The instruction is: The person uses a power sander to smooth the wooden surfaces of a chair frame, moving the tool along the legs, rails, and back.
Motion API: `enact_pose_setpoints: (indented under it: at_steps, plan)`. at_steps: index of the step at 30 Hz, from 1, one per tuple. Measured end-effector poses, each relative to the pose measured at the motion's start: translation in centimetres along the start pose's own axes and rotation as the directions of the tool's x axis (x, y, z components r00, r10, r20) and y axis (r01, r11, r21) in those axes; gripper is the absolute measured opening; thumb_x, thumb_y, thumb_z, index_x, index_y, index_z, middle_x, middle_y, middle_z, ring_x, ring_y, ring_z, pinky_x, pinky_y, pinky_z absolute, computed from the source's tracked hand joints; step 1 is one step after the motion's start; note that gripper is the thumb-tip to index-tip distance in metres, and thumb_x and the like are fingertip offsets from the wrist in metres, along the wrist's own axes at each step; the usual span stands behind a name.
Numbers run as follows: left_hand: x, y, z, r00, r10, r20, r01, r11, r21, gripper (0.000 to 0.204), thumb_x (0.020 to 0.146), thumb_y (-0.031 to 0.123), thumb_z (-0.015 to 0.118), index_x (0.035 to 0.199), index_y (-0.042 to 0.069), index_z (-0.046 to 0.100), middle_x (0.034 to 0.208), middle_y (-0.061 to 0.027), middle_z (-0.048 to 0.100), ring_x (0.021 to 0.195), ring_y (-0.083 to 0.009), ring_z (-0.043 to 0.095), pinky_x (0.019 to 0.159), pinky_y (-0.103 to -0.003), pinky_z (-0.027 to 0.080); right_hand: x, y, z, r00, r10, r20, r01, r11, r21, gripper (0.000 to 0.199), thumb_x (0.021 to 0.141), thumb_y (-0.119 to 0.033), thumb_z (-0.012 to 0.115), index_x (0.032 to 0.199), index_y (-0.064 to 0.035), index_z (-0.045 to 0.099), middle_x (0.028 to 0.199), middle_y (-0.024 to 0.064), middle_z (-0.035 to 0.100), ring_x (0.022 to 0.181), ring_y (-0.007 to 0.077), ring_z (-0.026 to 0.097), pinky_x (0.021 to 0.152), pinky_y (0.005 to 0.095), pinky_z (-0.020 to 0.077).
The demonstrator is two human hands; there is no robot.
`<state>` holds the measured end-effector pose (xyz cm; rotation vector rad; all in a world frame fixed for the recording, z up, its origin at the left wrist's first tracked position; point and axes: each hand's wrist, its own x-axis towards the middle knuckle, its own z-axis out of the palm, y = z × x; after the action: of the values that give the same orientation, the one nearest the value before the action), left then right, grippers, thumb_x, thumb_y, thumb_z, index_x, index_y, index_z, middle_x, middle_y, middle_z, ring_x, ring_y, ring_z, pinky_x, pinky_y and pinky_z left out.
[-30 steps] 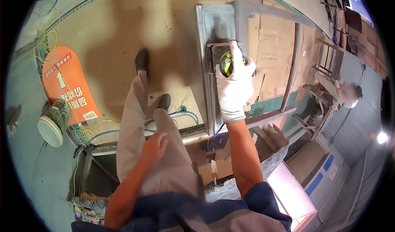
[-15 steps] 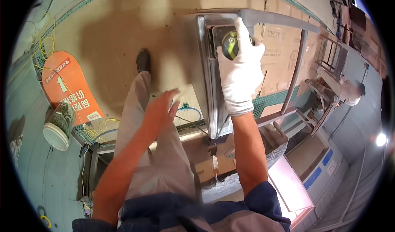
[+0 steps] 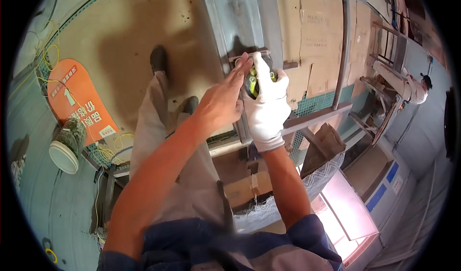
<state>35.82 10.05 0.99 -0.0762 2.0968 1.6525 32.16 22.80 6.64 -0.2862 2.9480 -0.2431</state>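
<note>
My right hand (image 3: 268, 108), in a white knit glove, is wrapped over a black and lime-green power sander (image 3: 251, 84). The sander's flat pad rests at the near end of a long grey-painted frame (image 3: 238, 9) with raised edges and a recessed, lighter middle. My bare left hand (image 3: 217, 102) comes in from the left with fingers stretched out, their tips against the sander's left side. Part of the sander's body is hidden under both hands.
Brown cardboard (image 3: 321, 45) lies right of the frame, crossed by dark bars (image 3: 343, 55). At left are an orange sign (image 3: 79, 95), a tipped white-rimmed bucket (image 3: 65, 155) and loose yellow cord (image 3: 48, 62). A co-worker (image 3: 415, 89) stands far right by wooden racks.
My right hand has drawn the sander nearer along the frame. The left hand has moved up and right to the sander's side. The view has shifted, showing more of the frame's recess.
</note>
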Motion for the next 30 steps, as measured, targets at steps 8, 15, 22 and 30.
enact_pose_setpoints:
  at_steps: [8,15,22,30]
  plan:
    - [-6.8,-0.7,11.0,0.999,0.022,0.039,-0.014,0.982,-0.189,0.109,0.081,-0.002,0.067,0.173,0.018,0.011,0.182,-0.0068,0.007,0.120,-0.0460,0.066,0.086,-0.048,0.062,-11.8,6.8,0.5,0.984,0.083,0.155,-0.076,0.996,-0.048,0.080,0.080,-0.018,0.087,0.153,-0.0323,0.060,0.137,0.0194,0.057,0.115,0.0355,0.068,0.085,0.0406,0.0617]
    - [-4.7,-1.1,9.8,0.994,0.055,-0.099,-0.075,0.975,-0.211,0.105,0.085,-0.003,0.066,0.173,0.018,0.012,0.182,-0.0089,0.008,0.120,-0.0488,0.065,0.089,-0.050,0.061,-8.4,5.4,1.2,0.998,0.006,0.066,-0.003,0.999,-0.049,0.073,0.083,-0.016,0.083,0.151,-0.0318,0.062,0.137,0.0196,0.057,0.115,0.0358,0.068,0.085,0.0417,0.0612]
    - [1.8,-0.1,-0.4,0.988,0.108,-0.110,-0.119,0.987,-0.104,0.106,0.084,-0.010,0.060,0.173,0.017,0.009,0.182,-0.0088,0.006,0.139,-0.0439,0.055,0.098,-0.047,0.060,2.6,-1.0,-0.8,0.998,-0.044,0.039,0.046,0.997,-0.056,0.073,0.088,-0.019,0.078,0.157,-0.0343,0.056,0.136,0.0203,0.057,0.114,0.0361,0.067,0.084,0.0425,0.0611]
    - [8.4,1.0,-10.7,0.994,0.075,-0.083,-0.083,0.992,-0.094,0.104,0.086,-0.010,0.059,0.172,0.014,0.006,0.181,-0.0169,0.008,0.155,-0.0420,0.038,0.117,-0.043,0.051,13.4,-6.2,-1.0,0.993,-0.105,-0.051,0.105,0.994,-0.004,0.077,0.085,-0.019,0.083,0.155,-0.0368,0.057,0.135,0.0210,0.058,0.106,0.0366,0.072,0.085,0.0420,0.0611]
